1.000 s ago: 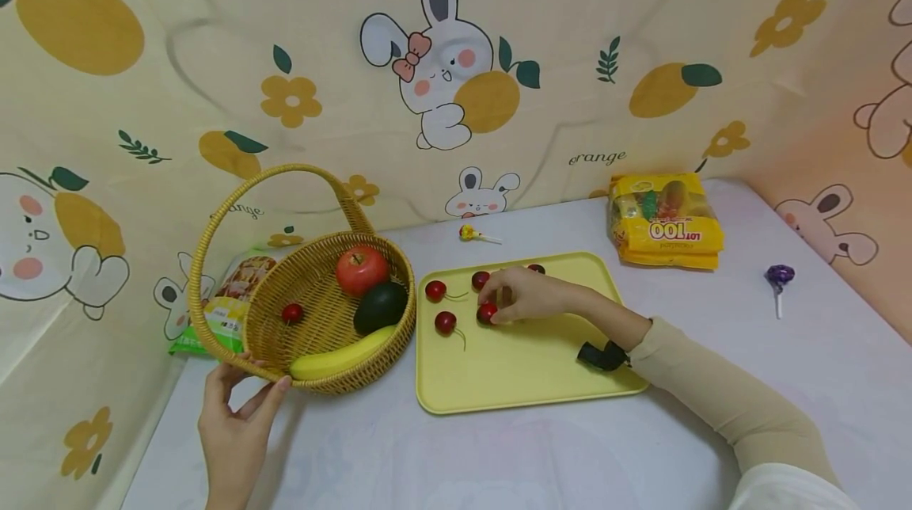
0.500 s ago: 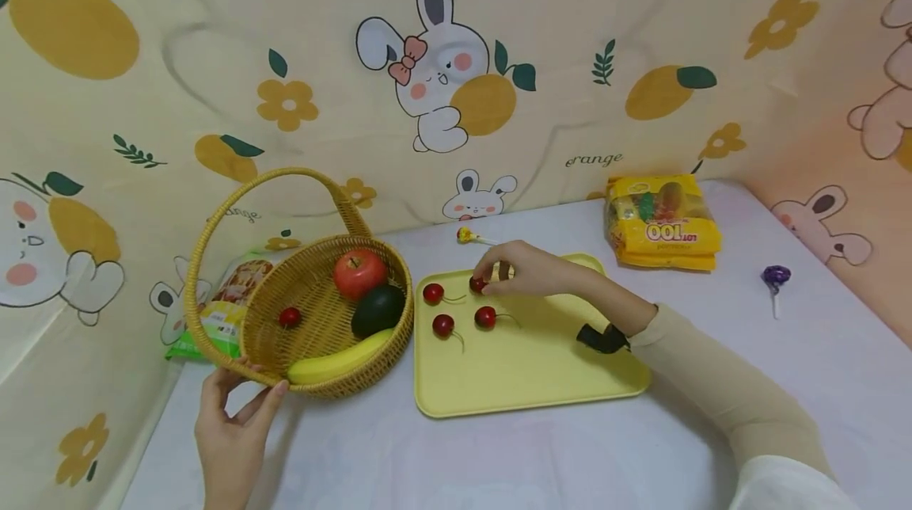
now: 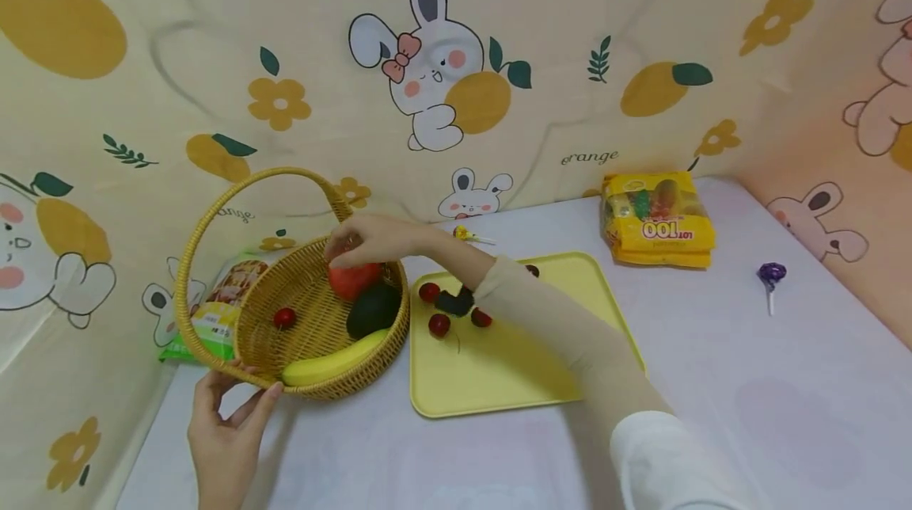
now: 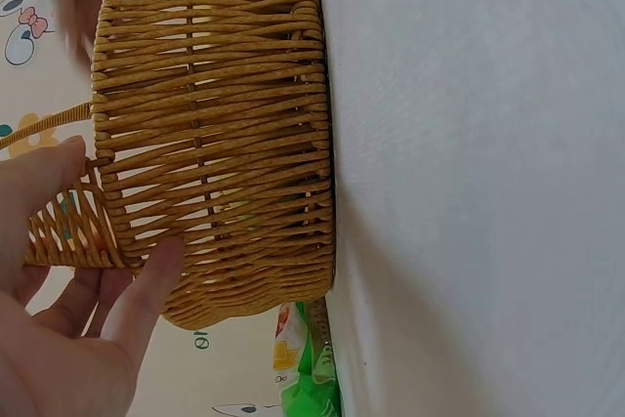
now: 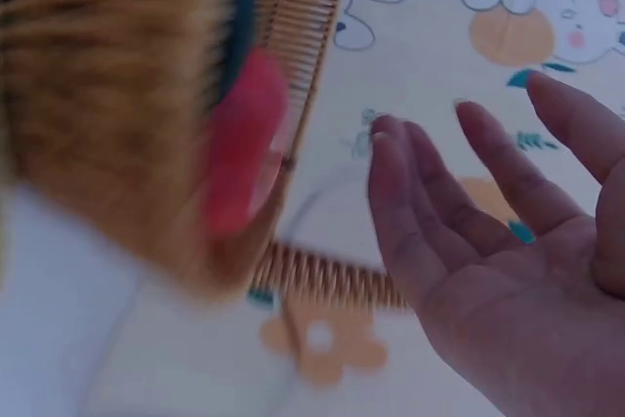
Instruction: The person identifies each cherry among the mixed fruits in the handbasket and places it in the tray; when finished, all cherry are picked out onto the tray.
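My left hand (image 3: 228, 423) (image 4: 68, 339) grips the near rim of a woven handled basket (image 3: 342, 385) (image 4: 225, 124), thumb over the rim and fingers against its outer wall. Inside lie a red apple (image 3: 354, 280) (image 5: 242, 144), a dark avocado (image 3: 374, 308), a banana (image 3: 328, 363) and one cherry (image 3: 284, 317). My right hand (image 3: 366, 237) (image 5: 508, 241) hovers over the apple; the right wrist view shows its fingers spread and its palm bare. Three cherries (image 3: 438, 325) lie on the left of the yellow tray (image 3: 499, 371), with another at its back edge.
A yellow snack pack (image 3: 657, 218) sits at the back right, a purple lollipop (image 3: 769, 276) to its right. A yellow lollipop (image 3: 466, 235) lies behind the tray. A green snack bag (image 3: 214, 312) lies behind the basket. Printed cloth walls close in the back and sides.
My right hand picked a cherry off the tray and swung left over the basket; now its fingers are spread. My left hand stayed on the rim.
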Action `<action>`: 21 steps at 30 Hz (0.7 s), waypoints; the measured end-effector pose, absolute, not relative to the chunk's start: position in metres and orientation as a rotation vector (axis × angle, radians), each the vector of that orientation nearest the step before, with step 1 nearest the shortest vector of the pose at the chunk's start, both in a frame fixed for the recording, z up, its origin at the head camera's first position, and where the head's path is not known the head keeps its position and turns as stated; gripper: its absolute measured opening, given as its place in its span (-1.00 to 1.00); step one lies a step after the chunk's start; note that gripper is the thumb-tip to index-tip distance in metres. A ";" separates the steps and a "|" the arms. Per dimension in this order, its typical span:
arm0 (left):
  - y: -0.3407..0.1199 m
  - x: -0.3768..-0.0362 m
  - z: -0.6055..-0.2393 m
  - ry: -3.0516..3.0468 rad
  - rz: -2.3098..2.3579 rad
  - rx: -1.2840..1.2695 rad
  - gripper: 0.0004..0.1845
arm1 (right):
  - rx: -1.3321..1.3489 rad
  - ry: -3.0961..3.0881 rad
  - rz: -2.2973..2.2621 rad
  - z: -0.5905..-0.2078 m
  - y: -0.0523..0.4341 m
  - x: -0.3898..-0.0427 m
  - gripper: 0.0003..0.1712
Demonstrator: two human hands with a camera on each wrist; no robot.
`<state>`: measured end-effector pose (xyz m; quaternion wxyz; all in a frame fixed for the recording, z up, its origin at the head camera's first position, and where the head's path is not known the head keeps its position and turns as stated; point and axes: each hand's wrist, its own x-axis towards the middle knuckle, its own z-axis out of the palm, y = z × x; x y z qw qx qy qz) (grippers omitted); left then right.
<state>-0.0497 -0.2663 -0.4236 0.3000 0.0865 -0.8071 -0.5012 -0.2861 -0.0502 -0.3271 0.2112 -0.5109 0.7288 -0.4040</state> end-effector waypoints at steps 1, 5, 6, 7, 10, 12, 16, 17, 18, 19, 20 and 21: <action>-0.267 -0.049 -0.423 -2.143 -1.328 0.225 -0.37 | -1.435 2.004 -1.114 -0.327 -0.065 -0.288 -0.72; -0.269 -0.050 -0.424 -2.123 -1.343 0.185 -0.37 | -1.383 1.958 -1.069 -0.329 -0.115 -0.288 -0.70; -0.270 -0.050 -0.424 -2.113 -1.355 0.174 -0.37 | -1.369 1.944 -1.063 -0.333 -0.124 -0.288 -0.67; -0.270 -0.051 -0.424 -2.110 -1.360 0.169 -0.35 | -1.353 1.934 -1.057 -0.336 -0.133 -0.288 -0.64; -0.269 -0.051 -0.424 -2.113 -1.369 0.168 -0.34 | -1.320 1.907 -1.021 -0.346 -0.151 -0.288 -0.59; -0.269 -0.052 -0.424 -2.111 -1.376 0.161 -0.34 | -1.289 1.892 -0.994 -0.351 -0.159 -0.287 -0.56; -0.270 -0.053 -0.423 -2.104 -1.386 0.151 -0.36 | -1.246 1.877 -0.948 -0.361 -0.173 -0.284 -0.48; -0.270 -0.053 -0.423 -2.100 -1.393 0.147 -0.36 | -1.236 1.877 -0.937 -0.363 -0.175 -0.283 -0.46; -0.270 -0.052 -0.423 -2.099 -1.396 0.140 -0.37 | -1.222 1.878 -0.922 -0.365 -0.178 -0.281 -0.43; -0.271 -0.052 -0.423 -2.098 -1.399 0.134 -0.37 | -1.226 1.873 -0.905 -0.368 -0.180 -0.280 -0.41; -0.271 -0.052 -0.423 -2.098 -1.403 0.130 -0.37 | -1.234 1.869 -0.884 -0.370 -0.182 -0.278 -0.40; -0.271 -0.051 -0.424 -2.098 -1.403 0.129 -0.37 | -1.242 1.866 -0.860 -0.372 -0.184 -0.277 -0.38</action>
